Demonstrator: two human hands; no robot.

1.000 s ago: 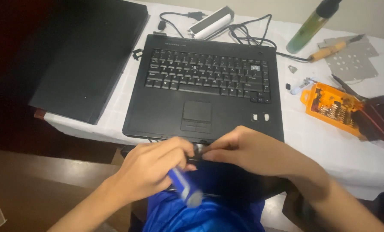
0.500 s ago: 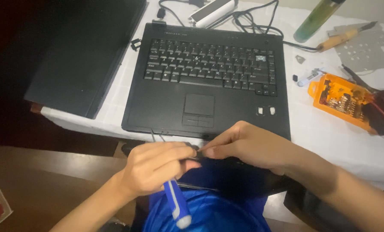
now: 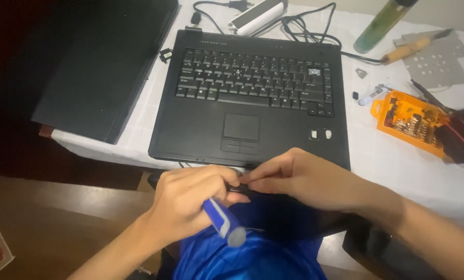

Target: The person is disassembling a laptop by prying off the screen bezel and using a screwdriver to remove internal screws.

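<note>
**Both hands working at the laptop's front edge**

I'm seeing the left hand point(image 3: 190, 199) curling into a fist around a blue-handled screwdriver point(image 3: 220, 223), just in front of the laptop base point(image 3: 201, 135). The handle's grey butt end is pointing back toward the person's blue shirt point(image 3: 253, 256); the tip end is running toward the laptop's front edge and is hiding between the two hands.

The right hand point(image 3: 307, 179) is reaching in from the right, fingers pressing together in a pinch right at the laptop's front edge, touching the left hand's fingertips. I can't tell what small dark part it's pinching; it's too small and shadowed.

Relative to the laptop:
- it's sitting open-faced on a white tablecloth point(image 3: 387, 155), keyboard and touchpad up
- a flat black panel point(image 3: 102, 62) is lying just to its left, overhanging the table edge
- an orange bit case point(image 3: 408, 122) is lying to its right, apart from it
- a grey perforated metal plate point(image 3: 439, 62) and a wooden-handled tool point(image 3: 406, 51) are lying beyond the right rear corner
- a green bottle point(image 3: 380, 23) is standing behind the right rear corner
- a white power strip point(image 3: 258, 14) with black cables is lying behind the rear edge
</note>
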